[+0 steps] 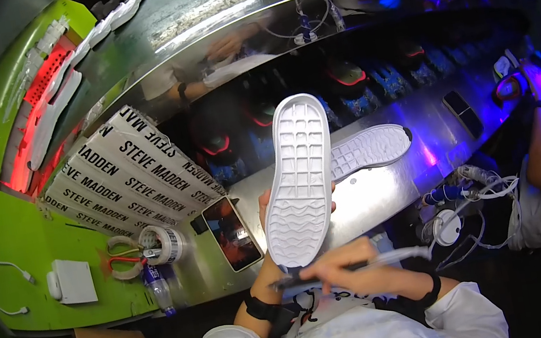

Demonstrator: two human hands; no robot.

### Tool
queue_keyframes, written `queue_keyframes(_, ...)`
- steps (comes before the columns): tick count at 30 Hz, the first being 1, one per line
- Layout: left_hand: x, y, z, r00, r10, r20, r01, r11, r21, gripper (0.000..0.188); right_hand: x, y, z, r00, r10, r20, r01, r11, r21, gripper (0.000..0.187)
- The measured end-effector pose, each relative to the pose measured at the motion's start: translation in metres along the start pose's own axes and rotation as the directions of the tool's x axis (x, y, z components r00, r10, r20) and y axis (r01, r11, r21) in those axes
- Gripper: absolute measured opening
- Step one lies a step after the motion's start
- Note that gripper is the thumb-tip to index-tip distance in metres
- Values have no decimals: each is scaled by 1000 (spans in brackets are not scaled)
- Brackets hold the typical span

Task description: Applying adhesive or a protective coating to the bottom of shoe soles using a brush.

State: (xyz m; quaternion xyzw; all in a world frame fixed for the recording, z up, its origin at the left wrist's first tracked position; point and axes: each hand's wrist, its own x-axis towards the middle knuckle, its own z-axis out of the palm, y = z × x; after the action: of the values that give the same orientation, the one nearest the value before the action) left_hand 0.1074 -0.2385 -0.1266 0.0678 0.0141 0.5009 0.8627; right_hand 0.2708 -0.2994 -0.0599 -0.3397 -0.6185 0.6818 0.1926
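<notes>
Here, in the head view, a long white shoe sole [297,179] with a moulded grid and wavy ridges stands nearly upright in front of the person, its underside facing the camera. The left hand [265,205] is mostly hidden behind it, spread enough to grip both long edges, with parts of it showing at either side. Just below the sole, the right hand [345,263] is curled round a slim dark-handled tool [292,280], its tip near the sole's lower end; whether they touch I cannot tell. A pale flexible hose [401,254] runs off to the right from that hand.

Just right of the sole, and partly covered by it, a second white ridged sole [377,146] lies on the silvery metal tabletop [373,191]. Farther right lies a dark rectangular phone-like device [463,114], and well beyond it is a co-worker's hand [537,84] in blue light. Left of the sole are a light-framed tablet [231,232], a black-and-white printed box [132,169] and a whitish roll of tape [168,245].
</notes>
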Motion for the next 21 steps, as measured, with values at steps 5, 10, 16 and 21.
queue_keyframes(5, 7, 12, 10, 996, -88, 8, 87, 995, 52, 83, -2, 2, -9, 956, -266, -121, 271, 962, 25, 17)
queue_keyframes(10, 9, 18, 12, 980, -190, -54, 194, 976, 103, 81, -5, -1, -19, 888, -459, -24, 434, 856, -281, 15)
queue_keyframes(16, 22, 15, 30, 838, -503, -210, 476, 863, -168, 68, -11, -14, -27, 845, -534, -41, 497, 811, -309, 15)
queue_keyframes(21, 16, 1, 74, 804, -455, -383, 527, 844, 104, 44, -14, -22, -28, 832, -554, 19, 524, 775, -353, 11)
